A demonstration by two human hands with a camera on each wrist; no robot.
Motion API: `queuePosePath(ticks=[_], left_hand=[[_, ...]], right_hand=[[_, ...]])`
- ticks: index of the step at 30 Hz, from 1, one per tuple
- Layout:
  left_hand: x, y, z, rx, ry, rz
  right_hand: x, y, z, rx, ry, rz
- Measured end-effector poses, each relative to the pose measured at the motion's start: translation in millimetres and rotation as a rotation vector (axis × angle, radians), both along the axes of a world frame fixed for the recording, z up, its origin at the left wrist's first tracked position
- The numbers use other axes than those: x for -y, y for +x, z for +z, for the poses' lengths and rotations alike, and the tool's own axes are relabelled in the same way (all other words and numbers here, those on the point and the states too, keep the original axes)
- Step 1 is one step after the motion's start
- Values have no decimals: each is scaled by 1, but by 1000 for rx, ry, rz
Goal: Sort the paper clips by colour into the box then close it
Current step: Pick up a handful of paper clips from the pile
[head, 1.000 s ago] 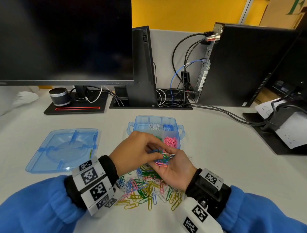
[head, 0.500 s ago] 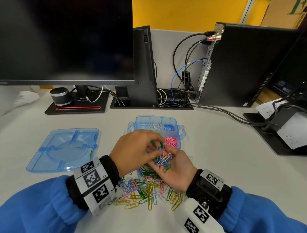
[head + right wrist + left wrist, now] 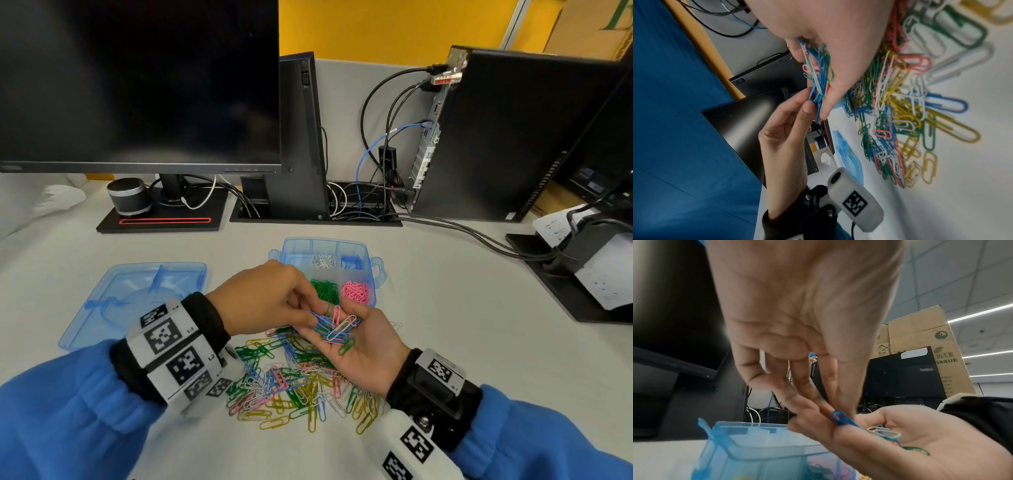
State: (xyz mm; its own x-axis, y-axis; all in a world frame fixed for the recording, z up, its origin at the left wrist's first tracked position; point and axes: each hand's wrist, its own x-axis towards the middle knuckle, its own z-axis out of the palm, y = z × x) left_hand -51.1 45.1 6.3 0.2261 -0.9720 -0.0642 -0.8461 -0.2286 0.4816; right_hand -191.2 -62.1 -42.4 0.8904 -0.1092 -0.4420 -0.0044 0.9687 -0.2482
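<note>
My right hand lies palm up over the pile, carrying a mixed handful of paper clips on its fingers. My left hand reaches in from the left and pinches blue clips out of that handful between thumb and forefinger. Just behind both hands stands the open blue box, which holds white, blue, green and pink clips in separate compartments. The unsorted pile lies on the desk under my wrists. From the right wrist, the handful is seen against the right fingers.
The box's blue lid lies flat on the desk to the left. A monitor, a small speaker and a computer tower with cables stand behind. A printer sits at the right edge.
My left fingers moved away from the handful toward the box's green compartment, then came back down on the right palm and took hold of blue clips. The right hand stayed put.
</note>
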Motion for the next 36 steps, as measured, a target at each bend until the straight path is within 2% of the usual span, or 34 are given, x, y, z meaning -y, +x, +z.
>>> queuePosePath(ticks=[3, 8, 17, 29, 36], left_hand=[[1, -3, 3, 78, 35, -15], [1, -2, 5, 49, 69, -44], [-2, 2, 11, 110, 80, -43], [-1, 7, 16, 392, -39, -164], [-2, 14, 12, 281, -12, -160]], right_hand=[[0, 0, 2, 0, 1, 11], [-1, 0, 2, -5, -1, 27], [1, 0, 0, 12, -18, 25], [12, -2, 9, 18, -7, 51], [10, -1, 10, -41, -90, 103]])
